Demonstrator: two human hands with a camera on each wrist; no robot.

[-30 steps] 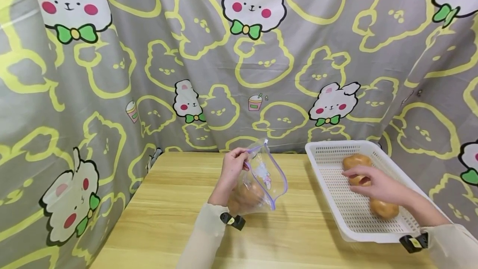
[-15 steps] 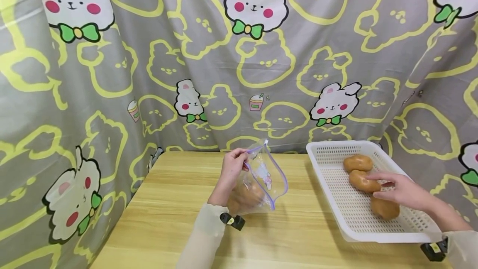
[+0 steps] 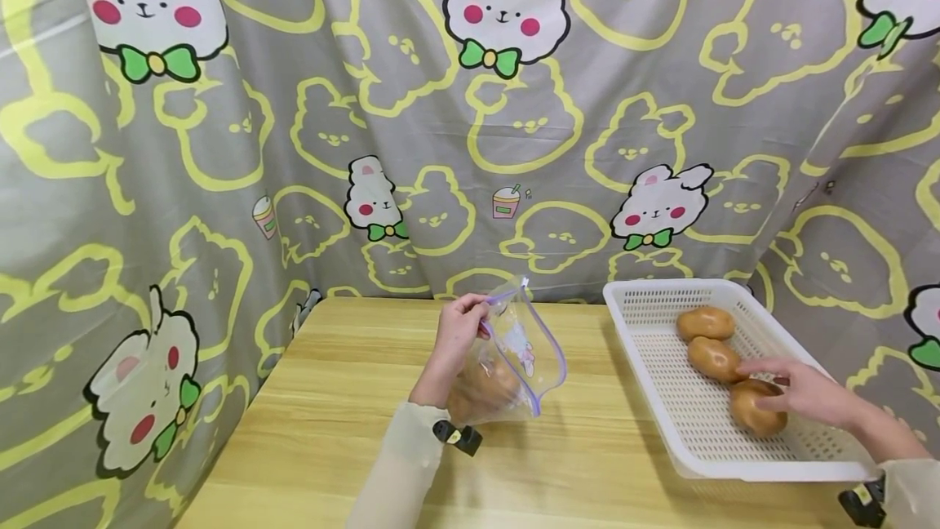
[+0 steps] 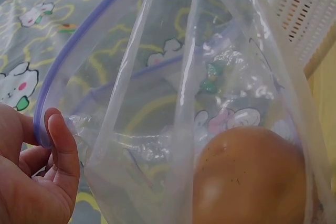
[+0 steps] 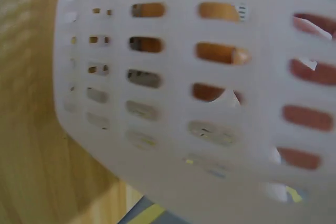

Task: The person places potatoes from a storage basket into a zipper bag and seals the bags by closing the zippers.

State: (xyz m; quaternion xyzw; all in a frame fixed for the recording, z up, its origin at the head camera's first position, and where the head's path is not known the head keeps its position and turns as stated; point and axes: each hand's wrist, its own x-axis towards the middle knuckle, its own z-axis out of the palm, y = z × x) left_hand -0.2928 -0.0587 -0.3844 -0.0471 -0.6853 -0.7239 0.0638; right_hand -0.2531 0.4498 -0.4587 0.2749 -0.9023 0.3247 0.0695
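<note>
My left hand [image 3: 458,329] pinches the purple-edged rim of a clear zip bag [image 3: 539,345], whose mouth gapes to the right. Inside the bag lie brown potatoes [image 3: 488,382]; one potato [image 4: 249,177] shows large in the left wrist view. My right hand [image 3: 811,394] is over the white basket, its fingers and thumb spread at the nearest potato [image 3: 752,415]. The thumb overlaps that potato, and the fingers reach its far side. Two more potatoes, a middle one [image 3: 712,357] and a far one [image 3: 705,322], lie beyond. The basket wall mostly hides my right hand in the right wrist view.
The white perforated basket [image 3: 664,431] stands at the right of the wooden table [image 3: 352,415]. Behind the table hangs a grey curtain [image 3: 441,129] with cartoon prints. The basket wall [image 5: 173,93] fills most of the right wrist view.
My right hand has moved from above the farther potatoes to the nearest one, toward me and to the right. My left hand and the bag stay in place.
</note>
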